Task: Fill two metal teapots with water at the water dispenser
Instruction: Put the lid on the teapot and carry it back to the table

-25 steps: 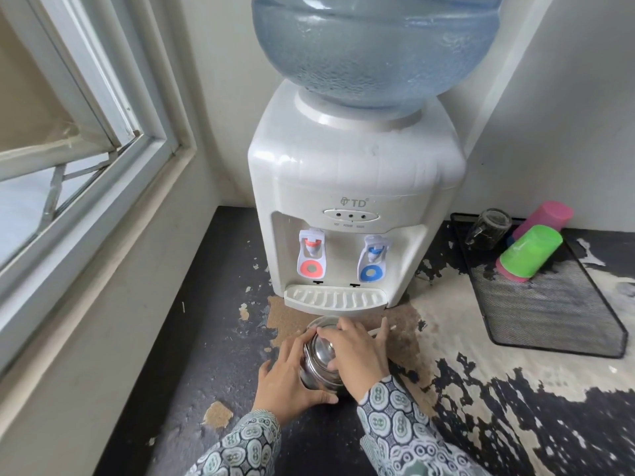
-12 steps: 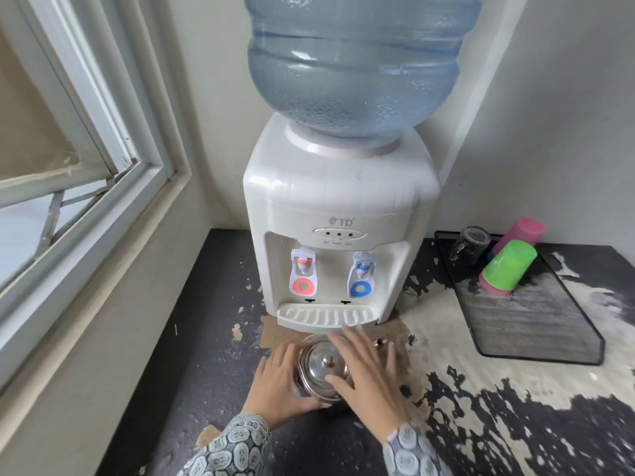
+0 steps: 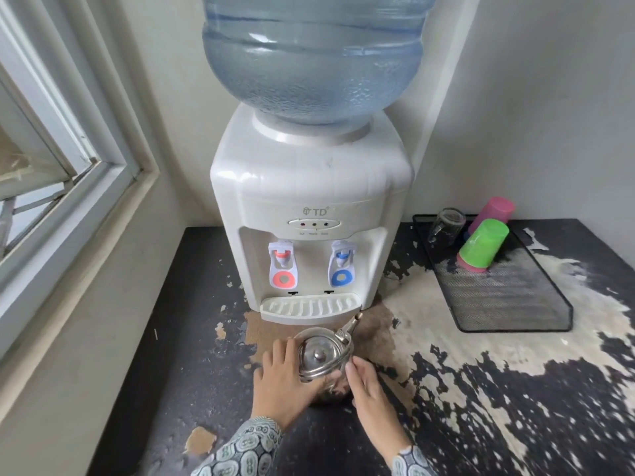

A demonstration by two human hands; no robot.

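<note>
Metal teapot (image 3: pixel 323 359) low centre of frame, on worn black counter (image 3: pixel 192 338), just before drip tray (image 3: pixel 309 305) of water dispenser (image 3: pixel 311 214); lid on, spout pointing upper right. Left hand (image 3: pixel 285 379) wrapped round teapot's left side. Right hand (image 3: pixel 371 389) open, fingertips touching its right edge. Mesh tray (image 3: pixel 515 304) with cups at right.

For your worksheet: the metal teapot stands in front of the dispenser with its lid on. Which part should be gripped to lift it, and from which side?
Grip the teapot by its round body, from the near side and both flanks, as the left hand and right hand already sit. The spout points away toward the drip tray, so the near side is probably clearest. Whether it has a handle cannot be told.
</note>
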